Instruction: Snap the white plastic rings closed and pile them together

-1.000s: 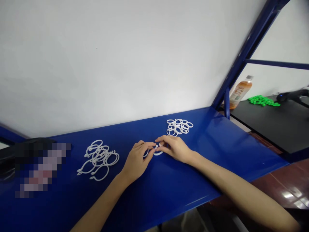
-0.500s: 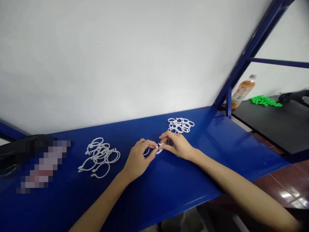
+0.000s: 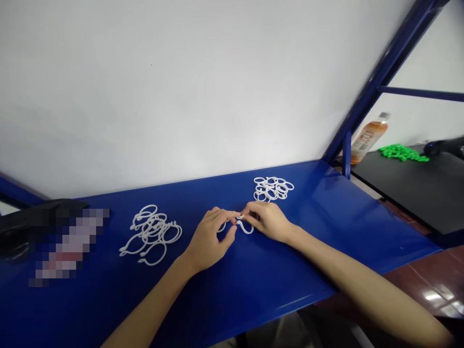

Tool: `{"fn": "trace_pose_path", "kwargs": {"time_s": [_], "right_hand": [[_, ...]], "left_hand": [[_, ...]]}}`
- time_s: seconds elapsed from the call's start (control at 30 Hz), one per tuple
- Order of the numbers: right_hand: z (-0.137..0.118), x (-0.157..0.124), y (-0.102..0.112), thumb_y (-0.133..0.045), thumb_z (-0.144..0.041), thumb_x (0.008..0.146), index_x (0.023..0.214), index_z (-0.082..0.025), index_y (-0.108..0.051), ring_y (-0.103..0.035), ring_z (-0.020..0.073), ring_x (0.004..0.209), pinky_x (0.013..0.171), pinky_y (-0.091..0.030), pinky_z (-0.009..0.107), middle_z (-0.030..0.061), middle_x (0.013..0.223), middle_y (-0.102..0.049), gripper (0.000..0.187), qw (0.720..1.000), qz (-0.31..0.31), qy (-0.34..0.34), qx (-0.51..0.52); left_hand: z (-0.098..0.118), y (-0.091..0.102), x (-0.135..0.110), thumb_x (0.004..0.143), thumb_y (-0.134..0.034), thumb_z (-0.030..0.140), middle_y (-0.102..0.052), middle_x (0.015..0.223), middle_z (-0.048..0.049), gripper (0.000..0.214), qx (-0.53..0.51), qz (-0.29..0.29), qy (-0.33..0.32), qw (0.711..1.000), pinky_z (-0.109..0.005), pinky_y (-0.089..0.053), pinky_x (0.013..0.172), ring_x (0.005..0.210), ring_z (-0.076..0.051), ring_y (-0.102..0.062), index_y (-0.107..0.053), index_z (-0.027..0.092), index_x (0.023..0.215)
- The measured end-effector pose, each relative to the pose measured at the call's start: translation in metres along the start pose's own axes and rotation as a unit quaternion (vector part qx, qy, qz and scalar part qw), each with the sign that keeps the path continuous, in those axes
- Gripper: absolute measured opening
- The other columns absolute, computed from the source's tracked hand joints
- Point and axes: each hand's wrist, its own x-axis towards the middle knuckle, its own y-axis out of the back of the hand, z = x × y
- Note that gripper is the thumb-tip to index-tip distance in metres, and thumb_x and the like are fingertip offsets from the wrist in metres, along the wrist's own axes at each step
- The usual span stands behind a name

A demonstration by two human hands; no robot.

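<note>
In the middle of the blue table, my right hand [image 3: 268, 221] is closed in a pinch on a white plastic curtain ring [image 3: 248, 231], whose curved lower part shows below the fingers. My left hand [image 3: 207, 238] meets it from the left. Its index fingertip touches the ring's upper end, while the thumb sits lower with a small gap. Another white arc [image 3: 222, 227] shows behind the left fingers; whether it belongs to the same ring I cannot tell. To the left lies a loose pile of unfastened white rings [image 3: 153, 231]. Beyond my right hand is a tighter pile of round, closed-looking rings [image 3: 271, 189].
A black bag [image 3: 39, 212] and a blurred-out packet [image 3: 72, 244] lie at the left. A blue metal post [image 3: 366, 92] rises at the table's right end. Beyond it, a black table [image 3: 406, 186] bears a tilted bottle [image 3: 369, 139] and green pieces [image 3: 403, 152].
My left thumb has dropped away from the index finger. More of the ring now shows under my right fingers. The view has shifted slightly; both piles look unchanged.
</note>
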Motion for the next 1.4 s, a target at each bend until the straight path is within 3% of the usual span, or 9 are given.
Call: {"fn": "trace_pose_path", "kwargs": {"time_s": [0.13, 0.33, 0.5, 0.7, 1.0, 1.13, 1.23, 1.4], "right_hand": [[0.000, -0.001, 0.000, -0.056, -0.026, 0.099, 0.090, -0.020, -0.062, -0.060, 0.0129, 0.069, 0.064, -0.042, 0.022, 0.0013, 0.080, -0.066, 0.012, 0.999, -0.025, 0.019, -0.006], [0.000, -0.002, -0.002, -0.049, -0.029, 0.103, 0.091, -0.018, -0.063, -0.060, 0.0152, 0.073, 0.067, -0.043, 0.024, 0.0033, 0.080, -0.065, 0.020, 0.997, -0.031, 0.072, -0.024], [-0.002, -0.004, -0.003, -0.047, -0.031, 0.104, 0.091, -0.018, -0.063, -0.057, 0.0142, 0.072, 0.067, -0.042, 0.024, 0.0032, 0.079, -0.064, 0.024, 0.993, -0.050, 0.098, -0.030], [-0.010, -0.007, -0.005, -0.041, -0.033, 0.106, 0.086, -0.017, -0.061, -0.051, 0.0138, 0.066, 0.063, -0.037, 0.025, 0.0030, 0.074, -0.060, 0.033, 0.986, -0.035, 0.140, -0.082], [-0.015, -0.008, -0.005, -0.038, -0.034, 0.107, 0.081, -0.017, -0.059, -0.049, 0.0139, 0.065, 0.063, -0.036, 0.027, 0.0026, 0.073, -0.059, 0.038, 0.976, -0.019, 0.184, -0.116], [-0.011, -0.001, 0.002, -0.044, -0.034, 0.106, 0.089, -0.018, -0.065, -0.052, 0.0141, 0.069, 0.062, -0.036, 0.026, 0.0032, 0.078, -0.062, 0.031, 0.980, -0.038, 0.119, -0.157], [0.001, 0.004, 0.018, -0.050, -0.024, 0.103, 0.102, -0.019, -0.068, -0.058, 0.0160, 0.082, 0.065, -0.039, 0.025, 0.0054, 0.091, -0.066, 0.019, 0.975, -0.033, 0.006, -0.219], [0.036, 0.003, 0.051, -0.047, -0.025, 0.103, 0.114, -0.023, -0.067, -0.060, 0.0214, 0.100, 0.068, -0.043, 0.025, 0.0093, 0.112, -0.064, 0.023, 0.932, 0.010, -0.197, -0.304]], "left_hand": [[-0.005, -0.003, -0.001, 0.095, -0.055, 0.025, -0.071, 0.091, 0.0006, 0.007, 0.044, 0.002, 0.005, 0.999, -0.035, -0.047, 0.085, 0.088, -0.017, -0.062, -0.062, 0.023, 0.095], [-0.011, -0.004, -0.002, 0.100, -0.050, 0.028, -0.072, 0.094, -0.0005, 0.015, 0.089, -0.002, -0.026, 0.996, -0.035, -0.043, 0.085, 0.090, -0.017, -0.060, -0.062, 0.022, 0.096], [-0.009, -0.006, -0.003, 0.099, -0.048, 0.016, -0.071, 0.088, 0.0000, 0.016, 0.127, -0.002, -0.049, 0.991, -0.034, -0.041, 0.078, 0.085, -0.018, -0.059, -0.063, 0.021, 0.093], [-0.009, -0.010, -0.006, 0.094, -0.050, 0.005, -0.072, 0.091, -0.0003, 0.022, 0.140, 0.016, -0.065, 0.988, -0.034, -0.041, 0.078, 0.086, -0.018, -0.059, -0.063, 0.020, 0.103], [-0.008, -0.010, -0.008, 0.094, -0.047, 0.005, -0.070, 0.086, -0.0007, 0.023, 0.124, 0.033, -0.089, 0.988, -0.033, -0.043, 0.080, 0.085, -0.018, -0.060, -0.064, 0.020, 0.102], [-0.013, -0.009, -0.005, 0.097, -0.051, 0.021, -0.073, 0.097, -0.0035, 0.016, 0.158, 0.007, -0.046, 0.986, -0.037, -0.044, 0.084, 0.093, -0.021, -0.061, -0.064, 0.020, 0.108], [-0.016, -0.003, -0.002, 0.095, -0.056, 0.035, -0.071, 0.108, -0.0057, 0.024, 0.183, -0.018, -0.002, 0.983, -0.042, -0.044, 0.089, 0.100, -0.024, -0.061, -0.063, 0.021, 0.114], [-0.021, 0.011, -0.004, 0.091, -0.057, 0.044, -0.064, 0.122, -0.0077, 0.040, 0.203, -0.078, 0.044, 0.975, -0.047, -0.043, 0.096, 0.112, -0.028, -0.057, -0.059, 0.023, 0.125]]}}
